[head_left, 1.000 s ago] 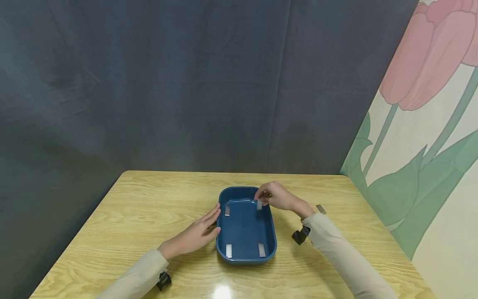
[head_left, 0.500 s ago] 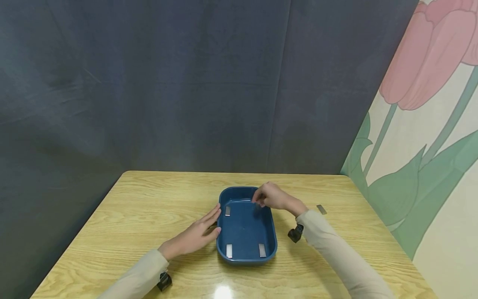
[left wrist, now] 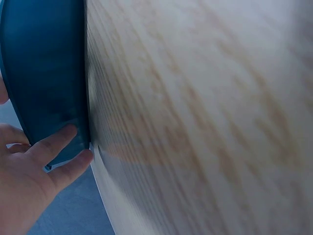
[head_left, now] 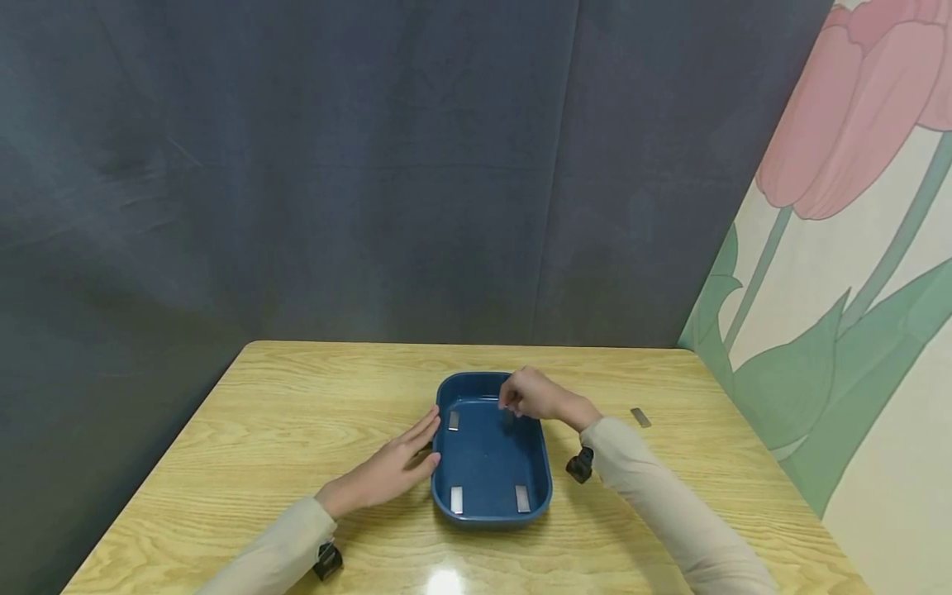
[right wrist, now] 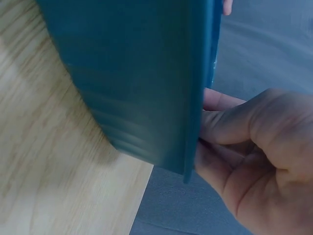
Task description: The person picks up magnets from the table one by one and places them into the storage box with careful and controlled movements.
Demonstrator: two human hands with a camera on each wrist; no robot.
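Note:
A deep blue rectangular tray (head_left: 485,459) with rounded corners rests on the table. My left hand (head_left: 390,469) lies against its left side with fingers spread; the left wrist view shows the fingertips on the outer wall. My right hand (head_left: 541,394) reaches over the far right rim, fingers bent and pinched together low inside. Just below them a small flat metal plate (head_left: 509,417) shows dark, mostly covered by the fingers. In the right wrist view the fingertips are hidden behind the rim. Similar plates lie in the far left (head_left: 454,421), near left (head_left: 457,499) and near right (head_left: 522,498) corners.
Another metal plate (head_left: 640,417) lies on the wooden table (head_left: 327,388) to the right of the tray. A dark curtain (head_left: 409,182) hangs behind the table, and a wall painted with tulips (head_left: 840,330) stands at the right.
My right hand has shifted slightly left and lower into the tray. The plate under its fingers, bright a second ago, now shows dark and lower. My left hand stays in place.

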